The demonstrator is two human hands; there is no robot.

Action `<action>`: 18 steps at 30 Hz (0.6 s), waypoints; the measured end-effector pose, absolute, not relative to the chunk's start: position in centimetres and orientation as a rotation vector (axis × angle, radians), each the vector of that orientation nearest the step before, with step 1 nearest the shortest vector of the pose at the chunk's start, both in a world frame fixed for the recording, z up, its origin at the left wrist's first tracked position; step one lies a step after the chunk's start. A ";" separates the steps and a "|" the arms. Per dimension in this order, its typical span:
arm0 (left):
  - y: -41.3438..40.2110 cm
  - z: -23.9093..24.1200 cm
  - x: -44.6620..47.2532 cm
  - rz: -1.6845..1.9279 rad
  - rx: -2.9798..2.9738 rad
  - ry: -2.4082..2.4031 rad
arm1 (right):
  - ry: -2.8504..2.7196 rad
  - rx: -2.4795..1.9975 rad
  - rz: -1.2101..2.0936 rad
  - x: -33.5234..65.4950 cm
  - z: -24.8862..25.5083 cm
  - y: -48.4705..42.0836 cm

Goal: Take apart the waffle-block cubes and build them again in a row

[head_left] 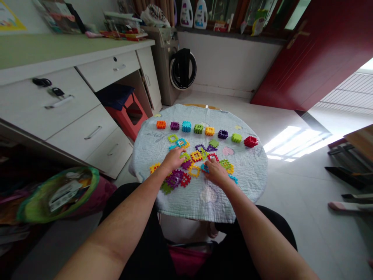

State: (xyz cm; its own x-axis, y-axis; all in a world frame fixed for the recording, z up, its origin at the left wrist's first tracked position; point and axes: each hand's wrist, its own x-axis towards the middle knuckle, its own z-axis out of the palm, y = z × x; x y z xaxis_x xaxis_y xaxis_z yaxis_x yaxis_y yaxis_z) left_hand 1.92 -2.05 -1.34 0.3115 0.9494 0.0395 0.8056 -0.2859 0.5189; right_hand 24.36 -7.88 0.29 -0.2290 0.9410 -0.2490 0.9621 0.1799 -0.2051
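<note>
Fingers (pixel 182 150) of the left hand (pixel 172 159) reach over the loose plastic pieces, slightly bent, beside a light-green piece (pixel 185 156); whether they grip anything, one cannot tell. Those of the right hand (pixel 217 174) curl down at a blue piece (pixel 204 168), on the near side of a red piece (pixel 213 156); whether they pinch either is hidden. Between the two hands lie a yellow lattice (pixel 196 156) and, closer to the person, a yellow frame (pixel 194 171). Just beside the left wrist, a large purple piece (pixel 175 178) sits among others, overlapping them. A green lattice (pixel 225 164) lies just beyond the right hand, partly over yellow. All rest on a pale blue cloth (pixel 186 206) spread over the worktop (pixel 201 105). Farther back, eight blocks (pixel 198 128) stand apart in a row: orange, purple, blue, green, yellow, dark purple, green and red.
</note>
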 end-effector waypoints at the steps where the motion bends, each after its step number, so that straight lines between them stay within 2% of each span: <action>1: -2.2 -1.4 1.9 0.409 2.207 1.539 | 2.346 1.931 -0.500 24.4 0.3 -7.7; 6: -3.1 -1.5 2.4 0.176 2.326 1.487 | 2.300 2.118 -0.628 25.3 0.6 -6.7; 18: -2.9 -0.6 2.5 0.127 2.325 1.503 | 2.297 2.231 -0.765 26.2 1.2 -6.1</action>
